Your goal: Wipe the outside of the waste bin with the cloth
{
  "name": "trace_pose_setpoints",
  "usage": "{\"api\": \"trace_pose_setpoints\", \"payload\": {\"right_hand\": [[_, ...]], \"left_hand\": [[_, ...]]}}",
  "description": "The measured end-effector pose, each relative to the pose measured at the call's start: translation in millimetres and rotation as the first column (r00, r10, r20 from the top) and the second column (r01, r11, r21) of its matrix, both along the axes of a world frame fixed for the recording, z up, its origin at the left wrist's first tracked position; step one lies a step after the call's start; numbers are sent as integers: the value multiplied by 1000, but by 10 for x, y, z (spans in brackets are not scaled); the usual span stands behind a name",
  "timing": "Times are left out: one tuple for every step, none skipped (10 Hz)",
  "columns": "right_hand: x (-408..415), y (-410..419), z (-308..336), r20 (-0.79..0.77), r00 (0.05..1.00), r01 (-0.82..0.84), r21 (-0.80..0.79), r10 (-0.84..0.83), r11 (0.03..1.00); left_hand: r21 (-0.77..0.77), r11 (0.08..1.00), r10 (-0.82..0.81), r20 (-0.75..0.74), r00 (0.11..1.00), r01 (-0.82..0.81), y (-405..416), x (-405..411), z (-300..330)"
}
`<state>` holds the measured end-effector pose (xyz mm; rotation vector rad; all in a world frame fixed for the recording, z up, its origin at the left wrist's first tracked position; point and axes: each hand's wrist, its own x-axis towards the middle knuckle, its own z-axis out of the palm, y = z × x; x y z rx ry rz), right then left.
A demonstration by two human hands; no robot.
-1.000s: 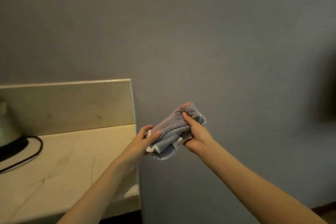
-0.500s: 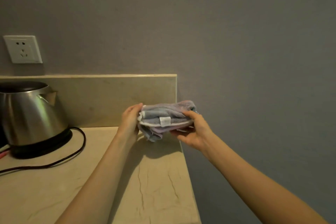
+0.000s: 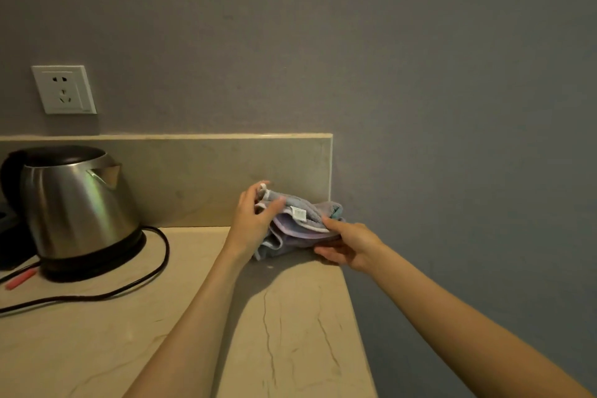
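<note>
The wall (image 3: pixel 420 74) is seen behind both grips, and the table (image 3: pixel 290 333) beneath them. A kettle (image 3: pixel 74 203) stands well to the left of the left grip (image 3: pixel 250 223); whether anything is in it cannot be told, as its lid is shut. The folded cloth (image 3: pixel 303 223) is clasped from both ends, by the left grip and by the right grip (image 3: pixel 347 244), low over the table's far right corner. The bin is not shown. The cloth could be let slip over the table edge, just under the right grip, if either hold is loosened unevenly.
</note>
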<state>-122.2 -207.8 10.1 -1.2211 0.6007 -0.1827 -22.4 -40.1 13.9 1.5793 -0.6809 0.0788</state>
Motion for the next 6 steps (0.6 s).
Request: {"api": "trace_pose_setpoints", "payload": {"right_hand": [[-28,56,-27,51,999,7,101,-12,995],[-58,79,-12,-37,997,-67,-57,65,996],[-120,76,62,-97,994,-72,-274,47,959],[-248,65,91,-67,998,-22,-401,-6,916],[-459,34,114,-15,1000,13,-512,-24,859],[-696,-35,159,93,993,109,-524,-70,845]], "left_hand": [[127,990,34,254,967,-68,28,5,-55],[264,951,47,389,920,-160,53,8,-89],[408,788,202,536,819,-461,57,-29,-146],[361,832,192,526,829,-422,84,-132,-137],[214,942,173,353,920,-259,112,-271,-51],[124,949,245,285,926,-289,135,-451,30]]}}
